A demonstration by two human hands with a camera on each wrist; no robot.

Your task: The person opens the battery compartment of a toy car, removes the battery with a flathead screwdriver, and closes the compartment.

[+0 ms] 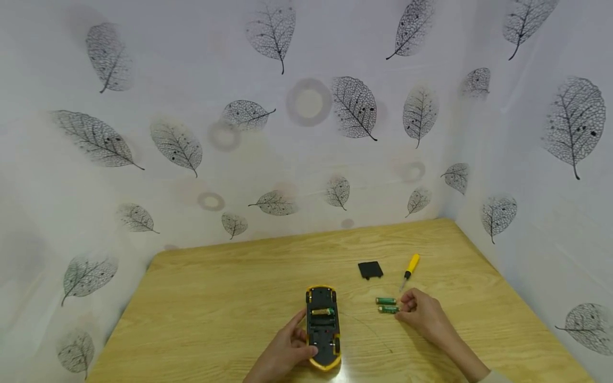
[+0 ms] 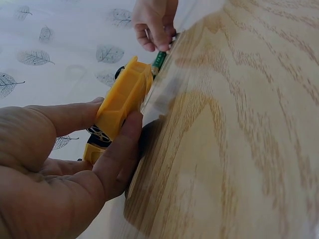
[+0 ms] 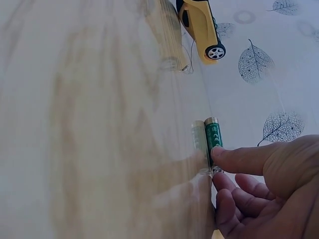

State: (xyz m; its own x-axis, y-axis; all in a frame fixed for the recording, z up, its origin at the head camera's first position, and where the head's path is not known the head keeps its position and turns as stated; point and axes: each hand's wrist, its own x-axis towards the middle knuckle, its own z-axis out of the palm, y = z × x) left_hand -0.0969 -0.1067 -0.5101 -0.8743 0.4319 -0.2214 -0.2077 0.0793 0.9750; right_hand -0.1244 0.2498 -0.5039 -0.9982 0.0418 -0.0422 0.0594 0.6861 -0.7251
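My left hand [image 1: 283, 351] holds a yellow toy car [image 1: 323, 340] by its sides, its black underside turned up. In the underside's uncovered compartment lies one battery [image 1: 322, 311], beside a dark bare slot. Two green batteries lie side by side on the table to the car's right. At the right end of the nearer green battery [image 1: 387, 309], my right hand [image 1: 426, 318] pinches it; in the right wrist view the thumb [image 3: 232, 157] lies against its green casing. Just behind is the farther green battery [image 1: 385, 301].
A black battery cover [image 1: 370, 269] lies farther back on the wooden table [image 1: 230, 298]. To its right is a screwdriver [image 1: 410, 267] with a yellow handle, its tip toward my right hand. A thin wire or hair [image 1: 371, 328] stretches beside the car. Leaf-printed sheeting [image 1: 278, 159] surrounds the table.
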